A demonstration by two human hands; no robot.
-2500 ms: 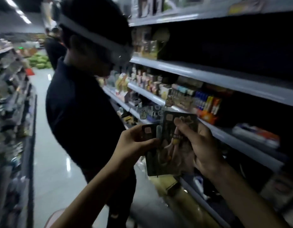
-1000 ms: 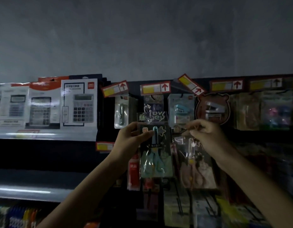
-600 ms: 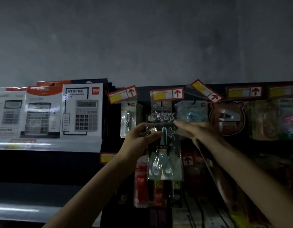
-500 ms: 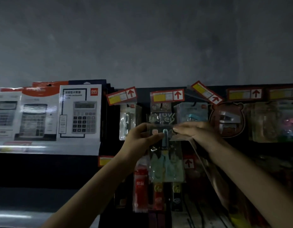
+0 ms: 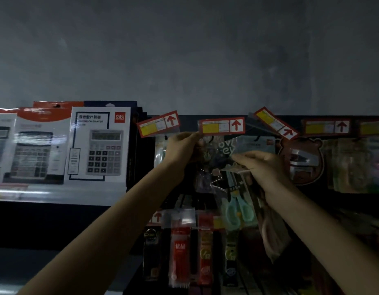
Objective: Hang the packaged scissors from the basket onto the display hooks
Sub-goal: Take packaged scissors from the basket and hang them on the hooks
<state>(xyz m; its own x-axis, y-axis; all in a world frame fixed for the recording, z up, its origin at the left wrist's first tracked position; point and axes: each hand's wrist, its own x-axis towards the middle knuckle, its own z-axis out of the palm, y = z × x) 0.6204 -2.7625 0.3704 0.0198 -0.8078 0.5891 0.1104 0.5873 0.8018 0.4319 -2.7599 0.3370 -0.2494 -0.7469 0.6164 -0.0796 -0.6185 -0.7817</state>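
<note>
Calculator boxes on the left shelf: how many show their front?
3: a white box rightmost, a second to its left, a third cut by the left edge. Tops of more boxes show behind them.

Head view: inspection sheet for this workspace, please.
Surface: dark hook board, packs hanging in rows.
Job's things: teal-handled scissors pack, clear, not yet hung; basket not in view.
Clutter: calculator boxes on the shelf at left; bear-shaped stapler pack; red pen packs below.
Grippers: right hand pinches the scissors pack's top; left hand raised just under a price tag, grip unclear.
Cables: nothing seen.
Surroundings: grey wall above; dim light.
</note>
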